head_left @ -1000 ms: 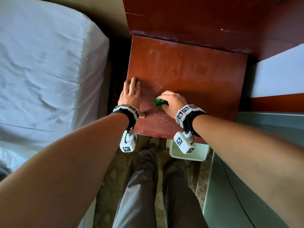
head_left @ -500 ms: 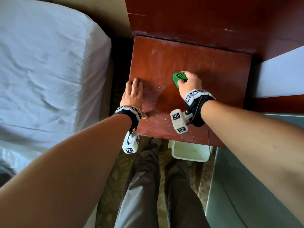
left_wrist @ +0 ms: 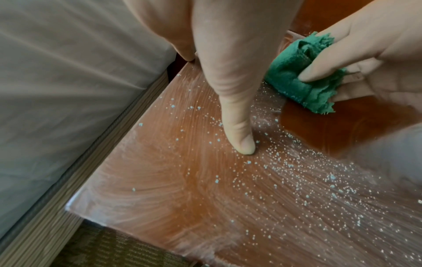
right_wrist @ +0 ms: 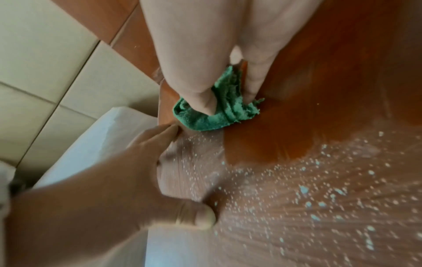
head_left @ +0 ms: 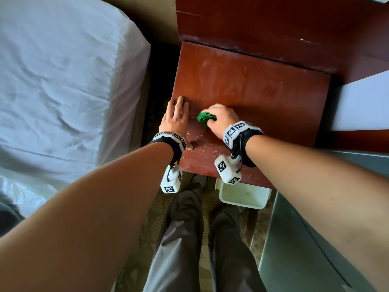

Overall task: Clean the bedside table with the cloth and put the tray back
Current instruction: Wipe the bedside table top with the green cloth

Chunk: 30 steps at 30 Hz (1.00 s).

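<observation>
The right hand has its fingers pinching a bunched green cloth near the bench's left edge. The left hand rests flat, fingers together. The cloth looks soft and light; best gripped wadded.

Both my arms reach forward and down, bare, each with a marker-covered band and a small white camera block at the wrist. My left hand lies flat, palm down, on the surface, fingers straight and close together, thumb stretched sideways with its tip pressed down. My right hand sits just beside it, knuckles up, thumb and curled fingers bunching the cloth against the surface.
</observation>
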Motion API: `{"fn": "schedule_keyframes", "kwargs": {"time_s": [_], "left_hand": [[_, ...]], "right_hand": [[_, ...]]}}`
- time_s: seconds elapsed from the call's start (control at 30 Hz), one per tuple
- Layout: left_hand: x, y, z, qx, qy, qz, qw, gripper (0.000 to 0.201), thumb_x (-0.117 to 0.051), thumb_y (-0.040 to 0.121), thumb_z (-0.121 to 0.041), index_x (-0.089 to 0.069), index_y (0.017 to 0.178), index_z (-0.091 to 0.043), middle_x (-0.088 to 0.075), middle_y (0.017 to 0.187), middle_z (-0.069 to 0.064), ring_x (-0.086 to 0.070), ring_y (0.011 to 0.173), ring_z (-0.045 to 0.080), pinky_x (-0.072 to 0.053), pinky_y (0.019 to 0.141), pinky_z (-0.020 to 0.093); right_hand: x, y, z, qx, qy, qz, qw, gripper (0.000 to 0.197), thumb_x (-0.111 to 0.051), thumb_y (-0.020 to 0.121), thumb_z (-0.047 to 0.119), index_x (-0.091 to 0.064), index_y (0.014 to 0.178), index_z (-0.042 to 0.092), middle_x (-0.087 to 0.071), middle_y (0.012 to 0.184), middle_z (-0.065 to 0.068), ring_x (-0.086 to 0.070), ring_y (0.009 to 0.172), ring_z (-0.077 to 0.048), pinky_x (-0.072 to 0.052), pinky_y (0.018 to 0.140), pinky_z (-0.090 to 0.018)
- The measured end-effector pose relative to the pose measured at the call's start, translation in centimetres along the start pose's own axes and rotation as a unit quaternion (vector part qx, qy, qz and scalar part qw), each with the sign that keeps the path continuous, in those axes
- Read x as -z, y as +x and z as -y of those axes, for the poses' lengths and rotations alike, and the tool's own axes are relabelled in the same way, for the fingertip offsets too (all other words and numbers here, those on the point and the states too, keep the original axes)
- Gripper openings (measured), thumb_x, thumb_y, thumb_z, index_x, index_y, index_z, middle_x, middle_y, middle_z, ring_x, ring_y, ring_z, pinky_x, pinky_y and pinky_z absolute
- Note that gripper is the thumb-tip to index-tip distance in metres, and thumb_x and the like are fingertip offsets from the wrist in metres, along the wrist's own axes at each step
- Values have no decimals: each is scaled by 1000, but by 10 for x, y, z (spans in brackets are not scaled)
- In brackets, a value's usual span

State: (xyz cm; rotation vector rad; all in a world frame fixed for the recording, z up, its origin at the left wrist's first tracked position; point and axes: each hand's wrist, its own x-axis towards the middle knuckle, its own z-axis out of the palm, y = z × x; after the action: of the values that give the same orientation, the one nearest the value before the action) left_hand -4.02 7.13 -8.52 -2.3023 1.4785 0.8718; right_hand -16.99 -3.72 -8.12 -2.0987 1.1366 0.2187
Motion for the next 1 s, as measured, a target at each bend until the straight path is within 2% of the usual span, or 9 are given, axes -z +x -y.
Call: {"fn": "schedule_keyframes", "kwargs": {"time_s": [0.13, 0.23, 0.33, 0.47, 0.57, 0.67, 0.77, 0.87, 1.0], "left_hand": [[0, 1, 1, -4, -10, -7, 1000, 152, -91, 43, -54, 2, 155, -10, 11, 161, 7, 8, 148, 33, -17, 119, 42], [-2, 1, 1, -3, -18, -18, 1000, 150, -92, 42, -52, -2, 155, -10, 8, 162, 7, 5, 148, 33, -19, 119, 41], [-5, 3, 1, -1, -24, -35, 999, 137, -89, 56, -50, -2, 155, -11, 7, 162, 6, 4, 148, 32, -18, 119, 40], [-4, 2, 2, 0, -8, -14, 1000, 149, -90, 46, -55, 1, 155, -11, 10, 161, 6, 5, 148, 33, -18, 119, 42], [4, 2, 1, -3, -22, -14, 1000, 133, -86, 58, -54, -4, 155, -13, 5, 161, 6, 1, 148, 32, -19, 119, 44], [18, 2, 3, -14, -69, -39, 997, 134, -89, 50, -54, -12, 154, -20, -11, 158, 7, -8, 146, 31, -24, 117, 49], [40, -1, -1, -55, -123, -64, 989, 107, -87, 62, -39, -27, 149, -24, -31, 149, 5, -28, 138, 29, -38, 109, 47], [60, -3, -4, -55, -143, -41, 987, 61, -75, 78, -31, -49, 133, -24, -59, 121, 4, -58, 109, 28, -52, 86, 39], [68, 0, 2, -30, -144, -49, 988, 23, -67, 85, -22, -63, 108, -21, -64, 101, 2, -64, 92, 27, -50, 72, 33]], "right_hand": [[-14, -8, 8, 15, -32, 100, 994, 25, -60, 81, 30, -70, 99, 45, -64, 111, 20, -64, 92, -14, -45, 71, -20], [-21, -16, 11, 21, -37, 147, 988, 30, -59, 78, 28, -70, 102, 43, -67, 111, 14, -64, 99, -18, -53, 84, -31], [-20, -18, 12, 18, -31, 162, 986, 33, -60, 75, 28, -71, 103, 43, -70, 105, 11, -65, 96, -18, -54, 82, -30], [-8, -18, 10, -57, 43, 88, 994, 25, -67, 70, 38, -71, 95, 36, -72, 83, 11, -68, 77, -13, -56, 68, -27], [4, -21, 11, -53, 77, 39, 995, 31, -72, 69, 32, -66, 99, 29, -72, 87, 9, -66, 78, -14, -55, 71, -29], [12, -21, 21, -53, 102, 28, 993, 38, -75, 68, 31, -59, 103, 28, -70, 94, 8, -66, 81, -17, -54, 69, -30], [17, -17, 35, -52, 96, 19, 994, 43, -74, 67, 25, -56, 106, 28, -70, 96, 0, -67, 84, -23, -55, 73, -33], [21, -13, 45, -62, 103, 12, 993, 45, -70, 66, 20, -57, 108, 30, -71, 97, -3, -67, 87, -25, -56, 76, -35], [22, -13, 39, -64, 67, 7, 996, 42, -67, 72, 13, -60, 111, 24, -71, 99, -1, -66, 89, -23, -55, 77, -33]]}}
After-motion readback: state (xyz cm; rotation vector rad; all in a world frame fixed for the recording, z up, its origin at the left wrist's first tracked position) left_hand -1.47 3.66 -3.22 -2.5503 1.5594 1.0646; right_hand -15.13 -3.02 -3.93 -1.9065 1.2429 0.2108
